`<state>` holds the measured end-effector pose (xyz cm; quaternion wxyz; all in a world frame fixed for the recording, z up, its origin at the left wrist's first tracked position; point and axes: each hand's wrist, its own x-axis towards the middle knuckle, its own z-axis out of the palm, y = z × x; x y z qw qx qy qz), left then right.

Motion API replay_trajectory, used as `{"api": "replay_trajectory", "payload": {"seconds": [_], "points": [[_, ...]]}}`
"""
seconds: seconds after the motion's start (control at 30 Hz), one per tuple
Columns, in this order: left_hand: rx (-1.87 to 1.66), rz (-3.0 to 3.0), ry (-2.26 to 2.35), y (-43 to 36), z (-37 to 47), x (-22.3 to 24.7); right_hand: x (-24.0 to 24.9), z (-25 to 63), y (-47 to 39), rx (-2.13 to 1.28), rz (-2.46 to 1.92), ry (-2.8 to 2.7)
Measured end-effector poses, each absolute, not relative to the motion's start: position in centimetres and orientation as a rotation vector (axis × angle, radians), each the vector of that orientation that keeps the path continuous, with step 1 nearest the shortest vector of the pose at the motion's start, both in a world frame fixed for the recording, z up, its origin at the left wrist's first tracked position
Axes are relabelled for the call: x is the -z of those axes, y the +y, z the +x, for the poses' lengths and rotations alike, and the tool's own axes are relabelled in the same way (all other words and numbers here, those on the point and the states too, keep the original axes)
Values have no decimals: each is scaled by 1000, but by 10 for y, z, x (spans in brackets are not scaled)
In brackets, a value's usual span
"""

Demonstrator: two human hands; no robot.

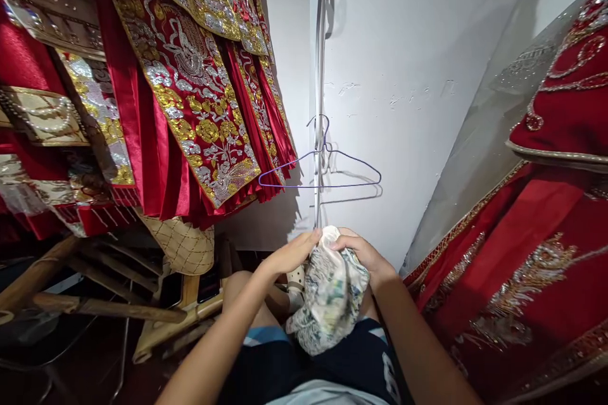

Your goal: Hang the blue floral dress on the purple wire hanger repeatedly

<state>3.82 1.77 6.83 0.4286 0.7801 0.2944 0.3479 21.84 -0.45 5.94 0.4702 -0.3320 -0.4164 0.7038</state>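
Observation:
A bunched patterned cloth (pixel 332 297), white with green, blue and yellow, hangs between my hands above my lap. My left hand (pixel 297 253) grips its upper left edge, fingers closed near the whitish top. On the other side, my right hand (pixel 363 253) holds the upper right edge, with the thumb pressed over the front of the cloth. Beyond both hands a thin purple wire hanger (pixel 320 171) hangs with nothing on it, in front of a narrow white upright (pixel 317 76) by the wall.
Red embroidered garments (pixel 194 88) hang at the left, above bamboo furniture (pixel 109 310). More red beaded garments (pixel 532 266) fill the right side, partly under clear plastic (pixel 475 120). A pale shoe (pixel 295 276) shows beside the cloth. The white wall (pixel 399 50) stands ahead.

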Motion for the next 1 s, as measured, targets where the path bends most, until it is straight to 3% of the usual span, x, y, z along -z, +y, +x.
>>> {"api": "replay_trajectory", "payload": {"seconds": [0.13, 0.23, 0.37, 0.43, 0.7, 0.9, 1.0], "points": [[-421, 2098, 835, 24, 4, -33, -82, 252, -6, -1583, -965, -1498], [-455, 2243, 1036, 31, -29, -29, -96, 266, 14, -1215, -1028, -1858], [-510, 2213, 1354, 49, -64, -51, -102, 264, 69, -648, -1013, -1661], [-449, 2205, 1361, 53, -75, -64, -97, 259, 100, -531, -1009, -1482], [-664, 1984, 892, 28, -59, -72, -63, 253, 154, -741, -1144, -1473], [-1054, 1181, 617, 29, -18, -48, -62, 254, 151, -643, -1117, -1470], [-1029, 925, 567, 32, 6, -43, -64, 244, 155, -671, -1080, -1567]]}}
